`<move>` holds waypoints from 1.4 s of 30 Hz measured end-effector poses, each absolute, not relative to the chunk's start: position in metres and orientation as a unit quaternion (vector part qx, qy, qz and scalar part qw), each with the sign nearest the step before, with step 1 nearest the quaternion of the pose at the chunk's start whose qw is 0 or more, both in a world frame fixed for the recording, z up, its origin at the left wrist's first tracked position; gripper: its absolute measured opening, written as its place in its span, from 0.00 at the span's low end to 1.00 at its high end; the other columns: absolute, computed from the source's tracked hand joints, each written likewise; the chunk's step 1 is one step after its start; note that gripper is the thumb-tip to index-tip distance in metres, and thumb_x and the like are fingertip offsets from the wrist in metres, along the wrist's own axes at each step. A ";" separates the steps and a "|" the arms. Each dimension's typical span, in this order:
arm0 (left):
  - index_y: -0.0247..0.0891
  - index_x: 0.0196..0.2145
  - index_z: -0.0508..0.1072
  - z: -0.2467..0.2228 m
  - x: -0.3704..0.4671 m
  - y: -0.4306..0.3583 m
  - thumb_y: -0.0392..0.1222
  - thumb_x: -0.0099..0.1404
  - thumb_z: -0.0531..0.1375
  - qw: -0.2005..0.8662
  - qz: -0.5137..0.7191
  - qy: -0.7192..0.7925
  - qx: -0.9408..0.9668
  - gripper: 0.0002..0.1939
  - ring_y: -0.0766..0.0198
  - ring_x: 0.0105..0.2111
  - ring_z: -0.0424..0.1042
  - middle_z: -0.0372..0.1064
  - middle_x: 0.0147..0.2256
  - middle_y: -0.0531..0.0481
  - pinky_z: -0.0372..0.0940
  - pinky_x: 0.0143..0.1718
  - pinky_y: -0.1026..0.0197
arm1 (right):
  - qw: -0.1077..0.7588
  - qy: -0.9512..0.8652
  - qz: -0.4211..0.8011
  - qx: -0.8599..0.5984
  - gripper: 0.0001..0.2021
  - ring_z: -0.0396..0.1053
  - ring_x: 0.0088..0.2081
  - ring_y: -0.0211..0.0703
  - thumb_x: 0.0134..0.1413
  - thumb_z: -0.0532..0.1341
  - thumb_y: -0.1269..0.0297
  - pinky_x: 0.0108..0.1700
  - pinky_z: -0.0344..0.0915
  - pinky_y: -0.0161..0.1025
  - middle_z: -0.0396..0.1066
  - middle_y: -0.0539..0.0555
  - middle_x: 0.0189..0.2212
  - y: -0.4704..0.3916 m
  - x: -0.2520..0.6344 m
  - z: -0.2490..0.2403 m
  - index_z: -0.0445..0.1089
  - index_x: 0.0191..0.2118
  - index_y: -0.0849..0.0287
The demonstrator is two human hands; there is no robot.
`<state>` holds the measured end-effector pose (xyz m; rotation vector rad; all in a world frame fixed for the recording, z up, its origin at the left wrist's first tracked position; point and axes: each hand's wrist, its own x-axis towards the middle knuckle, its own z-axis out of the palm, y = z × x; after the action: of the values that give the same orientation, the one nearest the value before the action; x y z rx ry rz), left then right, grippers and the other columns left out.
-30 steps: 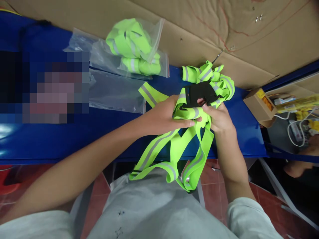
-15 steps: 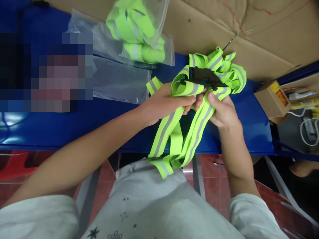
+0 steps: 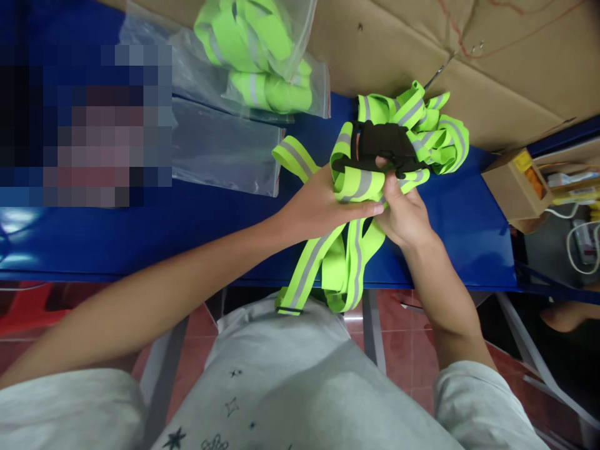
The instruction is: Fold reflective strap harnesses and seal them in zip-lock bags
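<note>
Yellow-green straps with a grey stripe [image 3: 312, 262] are gathered in my two hands above the front of the blue table. My left hand [image 3: 323, 203] is closed on a loop of strap, its thumb pointing right. Close beside it, my right hand [image 3: 404, 209] is closed on more of the strap, thumb up against a black buckle piece [image 3: 382, 145]. Several loops hang down over the table edge to my shirt. Behind the buckle a bunched heap of the same strap [image 3: 443, 140] lies at the back of the table. Some fingers are hidden behind the straps.
Clear bags with folded strap [image 3: 274, 90] lie at the back left, beside a flat clear bag [image 3: 225, 150] on the blue table [image 3: 225, 219]. Brown cardboard [image 3: 398, 50] stands behind. An open small box [image 3: 518, 187] is at the right. Part of another person shows far right.
The hands have come closer together, and the strap in my right hand is gathered up. More of the black buckle piece shows. The hanging loops have shifted and sit higher on the right.
</note>
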<state>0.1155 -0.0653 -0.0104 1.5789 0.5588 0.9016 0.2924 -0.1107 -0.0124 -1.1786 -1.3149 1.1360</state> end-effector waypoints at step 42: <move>0.40 0.41 0.79 -0.020 0.108 -0.065 0.39 0.58 0.69 0.709 0.156 0.165 0.667 0.13 0.52 0.45 0.80 0.81 0.42 0.49 0.73 0.52 0.47 | 0.392 -0.636 0.369 -0.554 0.12 0.77 0.43 0.43 0.64 0.69 0.53 0.46 0.75 0.40 0.80 0.51 0.42 -0.116 0.312 0.028 0.80 0.49 0.49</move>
<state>0.1080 -0.0652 -0.0202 1.4811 0.3666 0.3453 0.3120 -0.1162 0.0280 -1.4058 -1.6147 0.9371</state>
